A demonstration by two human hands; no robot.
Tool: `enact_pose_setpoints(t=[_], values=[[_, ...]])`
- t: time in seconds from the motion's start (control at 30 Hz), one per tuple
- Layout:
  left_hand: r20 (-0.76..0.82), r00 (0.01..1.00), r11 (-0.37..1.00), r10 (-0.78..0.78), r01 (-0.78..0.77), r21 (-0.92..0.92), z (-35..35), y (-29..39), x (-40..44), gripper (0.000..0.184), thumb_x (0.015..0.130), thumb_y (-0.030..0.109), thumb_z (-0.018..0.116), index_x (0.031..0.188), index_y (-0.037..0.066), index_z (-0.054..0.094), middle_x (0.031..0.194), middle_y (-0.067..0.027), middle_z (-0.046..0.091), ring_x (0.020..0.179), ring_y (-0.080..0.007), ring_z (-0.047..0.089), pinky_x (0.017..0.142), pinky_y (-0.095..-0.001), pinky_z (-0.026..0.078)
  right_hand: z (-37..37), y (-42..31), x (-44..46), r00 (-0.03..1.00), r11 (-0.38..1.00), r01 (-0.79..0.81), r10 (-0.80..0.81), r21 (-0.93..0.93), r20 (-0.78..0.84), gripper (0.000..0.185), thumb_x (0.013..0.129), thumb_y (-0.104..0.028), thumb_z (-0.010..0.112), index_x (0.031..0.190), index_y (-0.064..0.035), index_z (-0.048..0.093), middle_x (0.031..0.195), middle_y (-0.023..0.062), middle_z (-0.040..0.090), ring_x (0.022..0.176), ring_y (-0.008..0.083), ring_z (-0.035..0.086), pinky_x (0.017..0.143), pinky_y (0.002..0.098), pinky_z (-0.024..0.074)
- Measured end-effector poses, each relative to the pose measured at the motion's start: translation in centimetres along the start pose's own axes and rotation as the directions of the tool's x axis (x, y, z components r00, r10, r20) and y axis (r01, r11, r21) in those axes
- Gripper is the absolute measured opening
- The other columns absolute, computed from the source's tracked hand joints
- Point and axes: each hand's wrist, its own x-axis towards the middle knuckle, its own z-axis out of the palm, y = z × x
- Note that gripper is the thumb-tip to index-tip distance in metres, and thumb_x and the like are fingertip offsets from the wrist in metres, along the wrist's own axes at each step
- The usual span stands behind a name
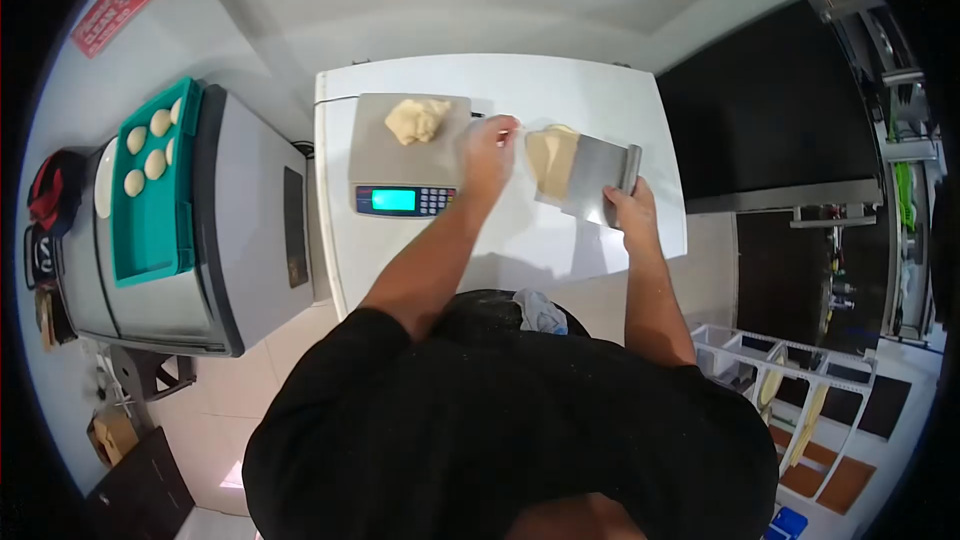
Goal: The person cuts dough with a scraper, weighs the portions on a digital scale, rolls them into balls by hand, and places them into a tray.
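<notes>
My right hand [632,206] is closed round the handle side of a wide metal scraper [600,175]. The scraper's blade lies against a flat piece of dough [550,160] on the white table [400,255]. Near the right edge of the digital scale [370,155] is my left hand [490,145], its fingers curled together; whatever they may hold is too small to make out. A lump of dough [416,121] rests on the scale's plate, left of that hand. The scale's display is lit.
At the left, a teal tray [150,235] with several dough balls sits on a grey-topped appliance [255,190]. A wall stands behind the table. Dark equipment [770,110] is at the right, with a white rack [790,370] at the lower right.
</notes>
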Motion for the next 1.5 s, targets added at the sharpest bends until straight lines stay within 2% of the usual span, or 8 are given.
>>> enact_pose_setpoints(t=[0.13,0.23,0.33,0.4,0.6,1.03,1.3,1.5], values=[[-0.031,0.964,0.936,0.264,-0.249,0.248,15.0,-9.6,-5.3,0.026,0.093,0.01,0.06,0.117,0.004,0.07,0.122,-0.0201,0.07,0.117,-0.0326,0.066,0.102,-0.0427,0.051,-4.6,1.5,-1.1,0.998,0.984,-0.066,0.069,0.163,-0.012,0.034,0.086,-0.007,0.069,0.117,0.0044,0.06,0.1,0.0122,0.069,0.087,0.0214,0.066,0.08,0.0338,0.0532],[0.344,0.837,0.466,0.425,-0.528,0.71,10.3,-4.3,-6.7,0.038,0.092,0.013,0.055,0.128,0.008,0.064,0.126,-0.0212,0.067,0.122,-0.0361,0.061,0.107,-0.0429,0.047,-5.1,3.5,-1.2,0.998,0.974,-0.064,0.062,0.218,0.019,0.034,0.086,-0.007,0.069,0.117,0.0045,0.06,0.1,0.0119,0.069,0.087,0.0209,0.067,0.079,0.034,0.0534],[0.58,0.774,0.929,0.254,-0.363,0.077,-1.0,-1.9,-3.5,0.044,0.09,0.011,0.055,0.133,0.009,0.06,0.121,-0.02,0.069,0.122,-0.0381,0.06,0.109,-0.0432,0.045,-1.9,4.3,-1.2,0.994,0.967,-0.061,0.038,0.248,0.098,0.036,0.087,-0.008,0.068,0.119,0.0041,0.059,0.102,0.0113,0.069,0.089,0.0206,0.066,0.08,0.0346,0.053],[0.392,0.848,0.914,-0.357,0.231,0.333,-8.2,1.9,-2.5,0.037,0.087,0.009,0.06,0.123,0.012,0.07,0.116,-0.0152,0.07,0.116,-0.0345,0.063,0.105,-0.0432,0.048,0.1,3.7,-1.0,0.986,0.98,-0.015,-0.02,0.2,0.167,0.038,0.088,-0.01,0.067,0.123,0.0032,0.058,0.106,0.0105,0.068,0.094,0.0203,0.064,0.084,0.0357,0.052],[0.231,0.937,0.575,0.261,-0.343,0.743,-19.8,-4.6,-2.3,0.056,0.082,0.026,0.078,0.133,0.008,0.062,0.137,-0.0122,0.06,0.123,-0.0337,0.056,0.103,-0.0424,0.048,12.0,-8.4,-3.2,0.799,0.749,0.592,-0.497,-0.296,0.339,0.042,0.09,-0.017,0.065,0.127,-0.0039,0.053,0.104,0.0251,0.068,0.097,0.0409,0.068,0.084,0.0424,0.054],[0.095,0.994,0.714,-0.044,-0.035,0.7,-20.3,-4.5,-1.0,0.058,0.081,0.029,0.081,0.13,0.004,0.063,0.14,-0.0114,0.059,0.127,-0.0339,0.055,0.106,-0.0426,0.046,26.6,-17.0,-0.2,0.403,-0.052,0.883,-0.421,-0.466,0.813,0.03,0.09,-0.012,0.059,0.119,-0.0114,0.053,0.103,0.0168,0.071,0.095,0.0361,0.07,0.076,0.0494,0.0563],[-0.025,0.977,0.808,0.211,-0.16,0.567,-18.1,-7.4,3.5,0.029,0.085,0.02,0.076,0.111,0.008,0.07,0.121,-0.0125,0.068,0.113,-0.0334,0.063,0.095,-0.0424,0.052,28.0,-17.7,-0.5,0.676,0.193,0.73,-0.341,-0.655,0.653,0.039,0.085,-0.013,0.065,0.121,-0.0092,0.053,0.103,0.0193,0.072,0.098,0.0379,0.07,0.084,0.0492,0.0564],[-0.162,0.982,0.994,-0.095,0.103,0.042,-18.0,-8.1,5.8,0.014,0.092,0.019,0.07,0.099,0.007,0.072,0.098,-0.0112,0.074,0.089,-0.0286,0.072,0.081,-0.0392,0.056,14.9,-8.1,3.9,0.729,0.716,0.638,-0.44,-0.285,0.525,0.032,0.082,-0.017,0.074,0.108,0.0006,0.065,0.098,0.0188,0.071,0.091,0.0278,0.07,0.08,0.0402,0.0549]])
